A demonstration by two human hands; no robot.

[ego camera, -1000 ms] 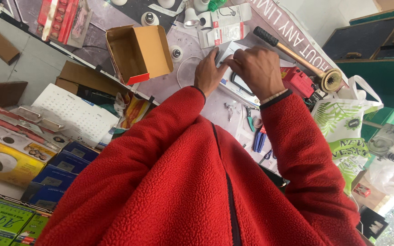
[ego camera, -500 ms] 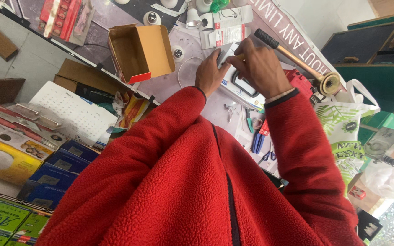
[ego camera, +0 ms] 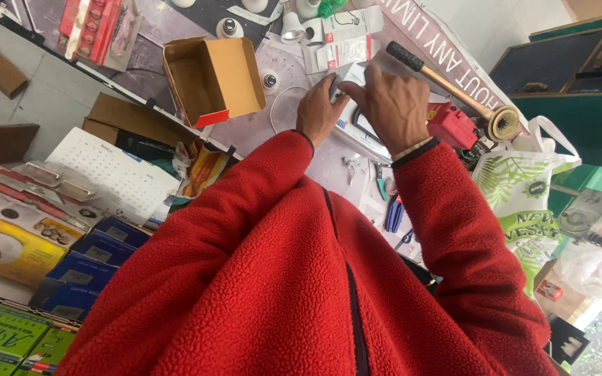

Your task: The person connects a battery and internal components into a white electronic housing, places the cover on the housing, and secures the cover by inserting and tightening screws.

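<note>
The left hand [ego camera: 318, 111] and the right hand [ego camera: 390, 104] meet over the tabletop [ego camera: 329, 167], both emerging from red fleece sleeves [ego camera: 266, 230]. Between them is a small grey flat piece [ego camera: 338, 82]; its exact kind cannot be told. The left hand's fingers are pressed together, pinching the lower edge of the piece. The right hand is curled, knuckles up, its fingertips closing on the piece from the 3 o'clock side. The piece sits just above the tabletop, at 12 o'clock from the left hand.

Surrounding items:
- An open cardboard box [ego camera: 212, 80] lies on its side at 9 o'clock from the hands, near but not touching them.
- A clear round disc [ego camera: 283, 111] lies flat on the tabletop just beside the left hand, at its 9 o'clock.
- A white printed packet [ego camera: 346, 42] lies at 12 o'clock from the hands.
- A hammer with a black grip [ego camera: 447, 82] runs diagonally at 2 o'clock from the right hand, just beside it.
- A red boxy device [ego camera: 452, 127] sits at 3 o'clock from the right hand, near the wrist.
- A white bag with a green leaf print [ego camera: 517, 188] stands at 4 o'clock, well apart.
- Blue cartons [ego camera: 92, 254] are stacked at 8 o'clock, well apart.
</note>
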